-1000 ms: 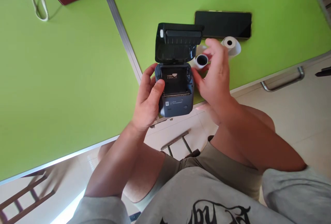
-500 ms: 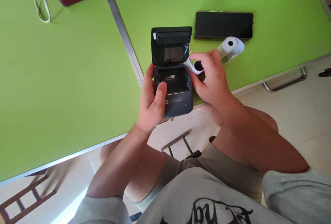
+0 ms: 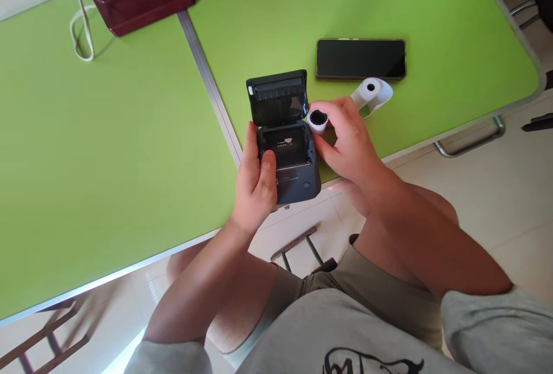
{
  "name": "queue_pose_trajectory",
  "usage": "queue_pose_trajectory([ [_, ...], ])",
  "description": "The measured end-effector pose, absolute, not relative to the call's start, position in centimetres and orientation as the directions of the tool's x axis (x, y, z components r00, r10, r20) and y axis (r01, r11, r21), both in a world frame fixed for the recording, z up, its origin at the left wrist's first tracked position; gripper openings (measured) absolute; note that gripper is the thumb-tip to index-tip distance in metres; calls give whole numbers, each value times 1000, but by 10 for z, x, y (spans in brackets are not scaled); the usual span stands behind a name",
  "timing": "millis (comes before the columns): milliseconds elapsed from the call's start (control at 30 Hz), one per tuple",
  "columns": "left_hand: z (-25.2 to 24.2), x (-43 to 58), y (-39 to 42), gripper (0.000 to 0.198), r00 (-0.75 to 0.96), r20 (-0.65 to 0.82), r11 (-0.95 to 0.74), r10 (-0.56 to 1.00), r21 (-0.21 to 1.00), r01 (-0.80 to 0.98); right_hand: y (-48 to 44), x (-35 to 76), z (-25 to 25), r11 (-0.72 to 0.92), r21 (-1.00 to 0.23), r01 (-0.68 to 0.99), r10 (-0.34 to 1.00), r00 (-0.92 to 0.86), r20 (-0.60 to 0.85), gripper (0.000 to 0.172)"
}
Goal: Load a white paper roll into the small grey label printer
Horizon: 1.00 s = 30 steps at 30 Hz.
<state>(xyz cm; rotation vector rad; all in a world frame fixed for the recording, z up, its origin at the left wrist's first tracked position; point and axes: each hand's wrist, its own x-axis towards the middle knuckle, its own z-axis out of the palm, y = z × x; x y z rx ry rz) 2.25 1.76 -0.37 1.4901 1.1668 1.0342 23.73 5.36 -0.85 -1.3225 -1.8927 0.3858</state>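
Note:
My left hand (image 3: 254, 187) is wrapped around the left side of a small black label printer (image 3: 298, 189), thumb on its front rim. The printer's lid (image 3: 277, 97) stands raised, and its paper bay (image 3: 285, 146) shows a small white label inside. At the printer's right side, my right hand (image 3: 348, 138) has its thumb and forefinger around a small white paper roll (image 3: 318, 126) with a dark hollow core. Just behind that hand, a second white paper roll (image 3: 371, 89) lies on the table, a loose length of paper curling from it.
A phone (image 3: 360, 58) with a dark screen lies beyond the second roll on the green table (image 3: 129, 161). At the far left stands a maroon object (image 3: 149, 2) with a white cord (image 3: 82, 34). A metal drawer handle (image 3: 470, 138) sticks out below the table's front edge.
My right hand has brought the small roll slightly left, closer to the printer's side, and its core faces up more fully. The whole view has shifted a little.

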Motion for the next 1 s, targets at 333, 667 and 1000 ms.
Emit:
queue_pose_trajectory([
  [333,-19,22,16,55,81,115,-117,990,993,23,53,237,-10,99,-975,199,986,114,124,38],
  [667,-22,8,25,51,86,199,-208,976,972,113,46,227,10,302,-787,538,933,2,359,49],
  [1000,-13,18,21,61,157,239,-266,958,947,178,46,221,4,361,-746,560,896,12,443,42],
])
